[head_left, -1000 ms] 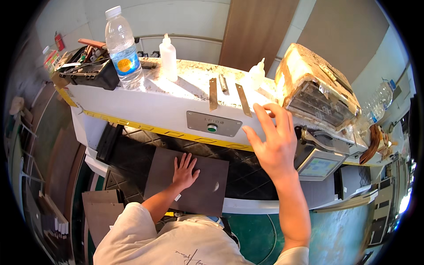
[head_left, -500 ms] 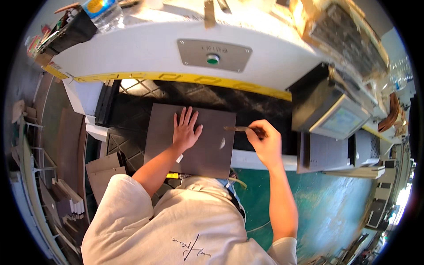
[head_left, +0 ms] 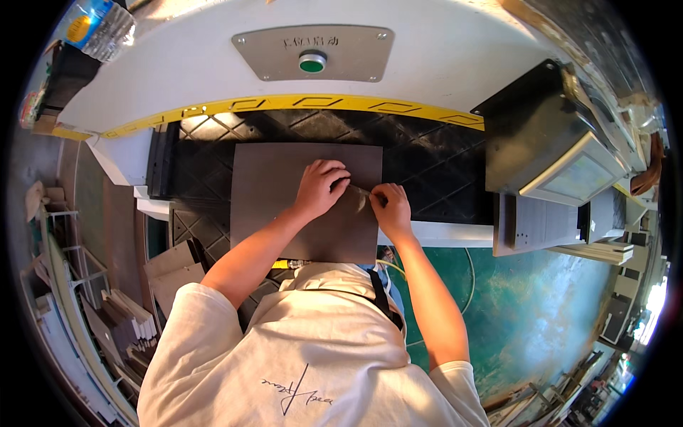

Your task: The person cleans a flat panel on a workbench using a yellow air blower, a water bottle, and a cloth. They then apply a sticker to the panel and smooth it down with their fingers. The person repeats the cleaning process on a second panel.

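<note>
A flat dark brown panel [head_left: 284, 231] lies in front of my body on the black machine bed. Over its upper right part, my left hand [head_left: 324, 188] is closed, with thumb and forefinger bent together. My right hand [head_left: 391, 211] is closed in a pinch at the panel's right edge. A thin strip [head_left: 361, 190] spans the short gap between the fingertips of both hands; its ends are hidden in the fingers. Just below the strip, a small pale mark [head_left: 361, 203] shows on the panel.
Beyond the bed rises a white machine housing with a green button [head_left: 312, 62] and a yellow striped edge [head_left: 313, 103]. A boxed screen [head_left: 576, 171] juts out at right, above stacked panels [head_left: 541, 222]. More boards [head_left: 174, 274] lean at left. A hose [head_left: 471, 281] hangs over the green floor.
My left hand has gone from lying flat on the panel to pinching, further right. My right hand has come left with the strip, to the panel's edge. The view has shifted slightly.
</note>
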`<control>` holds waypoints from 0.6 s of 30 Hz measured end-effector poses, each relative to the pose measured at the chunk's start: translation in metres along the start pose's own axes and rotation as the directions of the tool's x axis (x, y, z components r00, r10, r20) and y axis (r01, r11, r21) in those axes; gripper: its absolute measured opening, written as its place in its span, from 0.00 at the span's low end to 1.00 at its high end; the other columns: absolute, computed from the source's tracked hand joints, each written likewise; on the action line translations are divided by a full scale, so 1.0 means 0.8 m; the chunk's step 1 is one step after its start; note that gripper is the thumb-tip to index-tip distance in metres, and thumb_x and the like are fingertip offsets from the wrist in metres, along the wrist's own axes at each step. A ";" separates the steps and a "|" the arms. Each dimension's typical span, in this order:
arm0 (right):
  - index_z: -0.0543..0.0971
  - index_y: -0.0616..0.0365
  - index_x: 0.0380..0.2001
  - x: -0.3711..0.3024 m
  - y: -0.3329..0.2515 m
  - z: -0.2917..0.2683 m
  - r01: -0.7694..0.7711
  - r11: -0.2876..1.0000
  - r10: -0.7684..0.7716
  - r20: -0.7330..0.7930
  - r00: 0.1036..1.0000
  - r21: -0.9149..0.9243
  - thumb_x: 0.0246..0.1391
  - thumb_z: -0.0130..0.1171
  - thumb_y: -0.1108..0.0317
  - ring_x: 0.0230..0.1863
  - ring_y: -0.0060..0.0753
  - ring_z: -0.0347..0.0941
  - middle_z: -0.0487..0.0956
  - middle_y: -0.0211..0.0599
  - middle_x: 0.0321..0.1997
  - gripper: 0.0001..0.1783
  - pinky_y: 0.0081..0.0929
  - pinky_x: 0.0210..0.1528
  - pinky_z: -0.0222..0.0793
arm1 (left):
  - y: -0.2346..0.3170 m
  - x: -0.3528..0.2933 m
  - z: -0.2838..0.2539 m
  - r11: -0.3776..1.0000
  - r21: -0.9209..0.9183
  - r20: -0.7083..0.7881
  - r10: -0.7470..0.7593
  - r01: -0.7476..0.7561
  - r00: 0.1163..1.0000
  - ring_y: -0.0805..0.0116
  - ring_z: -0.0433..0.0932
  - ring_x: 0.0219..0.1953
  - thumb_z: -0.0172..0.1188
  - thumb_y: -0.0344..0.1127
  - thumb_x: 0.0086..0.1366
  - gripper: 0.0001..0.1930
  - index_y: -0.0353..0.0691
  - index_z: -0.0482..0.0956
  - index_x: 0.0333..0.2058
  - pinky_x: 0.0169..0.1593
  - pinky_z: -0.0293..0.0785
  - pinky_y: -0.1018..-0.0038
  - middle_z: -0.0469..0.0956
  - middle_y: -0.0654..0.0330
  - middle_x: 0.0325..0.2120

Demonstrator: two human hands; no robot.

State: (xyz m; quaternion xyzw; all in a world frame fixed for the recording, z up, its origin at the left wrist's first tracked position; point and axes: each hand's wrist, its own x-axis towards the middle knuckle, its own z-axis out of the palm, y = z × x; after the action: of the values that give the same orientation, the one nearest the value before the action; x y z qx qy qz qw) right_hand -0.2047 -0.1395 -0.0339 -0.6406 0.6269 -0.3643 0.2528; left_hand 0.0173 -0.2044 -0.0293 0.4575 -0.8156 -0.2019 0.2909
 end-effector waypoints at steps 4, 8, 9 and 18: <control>0.85 0.55 0.35 0.015 -0.007 -0.002 0.118 0.988 -0.120 -0.009 0.993 -0.101 0.55 0.67 0.76 0.40 0.48 0.76 0.79 0.37 0.36 0.05 0.43 0.42 0.75 | 0.005 -0.001 0.013 0.999 -0.042 0.029 0.014 -0.013 0.999 0.60 0.76 0.48 0.71 0.36 0.63 0.06 0.47 0.89 0.38 0.52 0.71 0.62 0.81 0.67 0.41; 0.85 0.55 0.35 0.032 -0.003 -0.005 0.160 0.975 -0.157 0.027 0.987 -0.152 0.55 0.67 0.76 0.40 0.48 0.76 0.79 0.38 0.36 0.05 0.42 0.42 0.75 | 0.001 0.004 0.024 1.000 0.004 0.017 0.006 -0.006 1.000 0.61 0.75 0.45 0.73 0.36 0.61 0.06 0.48 0.90 0.37 0.49 0.69 0.62 0.79 0.68 0.37; 0.85 0.56 0.35 0.033 -0.004 -0.005 0.175 0.972 -0.171 0.037 0.985 -0.155 0.55 0.67 0.76 0.40 0.48 0.76 0.78 0.38 0.36 0.04 0.42 0.42 0.75 | 0.000 0.003 0.025 1.000 0.009 0.010 0.003 -0.003 1.000 0.62 0.75 0.45 0.73 0.37 0.60 0.06 0.49 0.89 0.37 0.48 0.69 0.62 0.79 0.69 0.36; 0.84 0.56 0.34 0.033 -0.008 -0.009 0.212 0.964 -0.193 0.126 0.973 -0.158 0.54 0.67 0.76 0.41 0.47 0.75 0.76 0.37 0.36 0.04 0.42 0.42 0.76 | 0.000 -0.006 0.030 1.000 -0.002 -0.025 0.013 -0.013 1.000 0.62 0.74 0.43 0.74 0.36 0.59 0.05 0.49 0.89 0.34 0.48 0.68 0.62 0.77 0.69 0.33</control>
State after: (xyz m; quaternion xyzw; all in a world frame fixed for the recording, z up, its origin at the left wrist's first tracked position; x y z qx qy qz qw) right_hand -0.2075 -0.1639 -0.0206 -0.7397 0.5719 -0.2978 0.1925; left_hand 0.0032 -0.1987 -0.0488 0.4545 -0.8146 -0.1951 0.3030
